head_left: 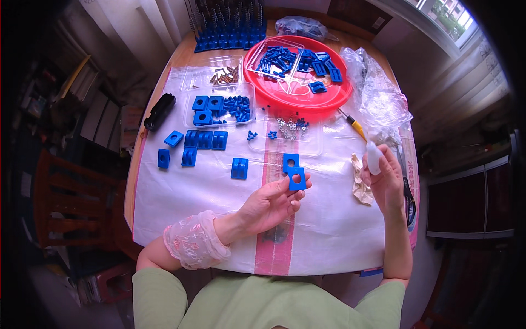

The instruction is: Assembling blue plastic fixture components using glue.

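My left hand holds a flat blue square plate with a round hole by its edge, between thumb and fingers. A similar blue holed piece lies just beyond it, partly covered by the held plate. Raised at the right, my right hand is closed around a small whitish squeeze bottle, tip upward. Left of the held plate lies a blue ridged block. Farther left sit several more ridged blocks in a cluster, with two loose blue pieces beside them.
Clear boxes hold blue parts and brass-coloured screws. Behind are a red tray of blue parts and a blue rack. White nuts, a screwdriver, crumpled tan paper, scissors and plastic bags lie rightward.
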Motion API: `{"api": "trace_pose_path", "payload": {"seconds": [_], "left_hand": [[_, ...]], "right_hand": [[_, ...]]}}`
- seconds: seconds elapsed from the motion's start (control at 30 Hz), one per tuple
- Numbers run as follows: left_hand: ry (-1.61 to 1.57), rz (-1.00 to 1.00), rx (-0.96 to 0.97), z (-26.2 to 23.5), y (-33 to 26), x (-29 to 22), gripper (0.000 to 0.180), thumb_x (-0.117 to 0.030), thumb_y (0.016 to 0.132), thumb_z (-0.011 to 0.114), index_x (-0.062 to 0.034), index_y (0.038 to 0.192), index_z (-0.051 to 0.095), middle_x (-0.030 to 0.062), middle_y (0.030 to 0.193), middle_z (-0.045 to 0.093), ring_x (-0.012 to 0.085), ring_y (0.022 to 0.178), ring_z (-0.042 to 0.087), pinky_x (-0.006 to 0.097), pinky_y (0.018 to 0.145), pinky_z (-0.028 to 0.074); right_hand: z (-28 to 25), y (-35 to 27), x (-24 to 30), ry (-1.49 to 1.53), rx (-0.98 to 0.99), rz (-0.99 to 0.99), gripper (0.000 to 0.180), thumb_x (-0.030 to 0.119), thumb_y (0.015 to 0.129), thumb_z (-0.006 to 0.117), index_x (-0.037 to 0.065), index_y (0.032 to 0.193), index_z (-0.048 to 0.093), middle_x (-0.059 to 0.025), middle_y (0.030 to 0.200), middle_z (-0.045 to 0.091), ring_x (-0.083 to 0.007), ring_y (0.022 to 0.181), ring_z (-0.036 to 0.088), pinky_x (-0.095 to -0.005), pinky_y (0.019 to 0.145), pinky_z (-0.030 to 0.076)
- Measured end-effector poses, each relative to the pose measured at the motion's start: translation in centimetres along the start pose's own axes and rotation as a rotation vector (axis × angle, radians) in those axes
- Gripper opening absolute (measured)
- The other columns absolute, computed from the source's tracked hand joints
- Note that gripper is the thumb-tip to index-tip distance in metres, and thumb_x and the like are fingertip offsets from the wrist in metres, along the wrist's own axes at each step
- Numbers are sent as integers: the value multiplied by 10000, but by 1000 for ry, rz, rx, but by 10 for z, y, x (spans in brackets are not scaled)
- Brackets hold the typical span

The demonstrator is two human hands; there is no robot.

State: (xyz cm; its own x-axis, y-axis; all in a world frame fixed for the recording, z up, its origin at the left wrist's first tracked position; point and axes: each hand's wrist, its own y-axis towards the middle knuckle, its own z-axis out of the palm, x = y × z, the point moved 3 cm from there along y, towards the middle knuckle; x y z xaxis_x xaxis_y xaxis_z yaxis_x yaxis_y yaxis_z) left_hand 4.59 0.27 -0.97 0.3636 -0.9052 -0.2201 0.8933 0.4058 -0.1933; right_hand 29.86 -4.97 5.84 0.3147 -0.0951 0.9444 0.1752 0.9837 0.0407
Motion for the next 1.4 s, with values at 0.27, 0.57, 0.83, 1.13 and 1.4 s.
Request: {"api": "trace_pose_path", "payload": {"seconds": [0.27, 0.57, 0.83, 1.13, 1.4], "left_hand": [[-42, 1, 15, -3, 1, -2, 510, -259, 1025, 507, 24, 1422, 357, 91, 1232, 494, 123, 1006, 520, 230, 851, 478], [-64, -19, 16, -6, 1, -2, 509, -260, 1034, 484, 29, 1428, 344, 105, 1245, 505, 123, 1007, 527, 237, 852, 472], [-56, -25, 21, -5, 0, -2, 505, -256, 1034, 482, 31, 1427, 345, 106, 1244, 504, 122, 1011, 526, 237, 852, 473], [-52, -13, 13, -3, 1, -2, 491, -245, 1030, 493, 31, 1416, 365, 109, 1229, 508, 125, 981, 520, 237, 850, 478], [-23, -21, -17, -4, 1, -1, 476, -261, 1037, 477, 26, 1407, 392, 100, 1225, 520, 121, 981, 520, 239, 847, 483]], "right_hand": [[-15, -5, -32, 158, -154, 106, 237, 234, 933, 662, 36, 1028, 576, -9, 813, 587, -54, 623, 438, -221, 596, 383], [-14, -7, -32, 61, -168, 142, 237, 275, 951, 640, 43, 973, 598, 26, 660, 548, -19, 476, 374, -185, 432, 268], [-12, -9, -29, -102, -214, 17, 204, 238, 950, 639, 39, 954, 591, 16, 689, 577, -4, 501, 399, -178, 443, 261], [-7, -14, -29, -158, -258, -28, 240, 279, 942, 650, 50, 937, 578, 1, 678, 580, -1, 479, 367, -181, 448, 263], [-5, -16, -26, -161, -254, -38, 254, 285, 929, 665, 52, 920, 564, 16, 636, 546, 2, 454, 336, -179, 431, 226]]}}
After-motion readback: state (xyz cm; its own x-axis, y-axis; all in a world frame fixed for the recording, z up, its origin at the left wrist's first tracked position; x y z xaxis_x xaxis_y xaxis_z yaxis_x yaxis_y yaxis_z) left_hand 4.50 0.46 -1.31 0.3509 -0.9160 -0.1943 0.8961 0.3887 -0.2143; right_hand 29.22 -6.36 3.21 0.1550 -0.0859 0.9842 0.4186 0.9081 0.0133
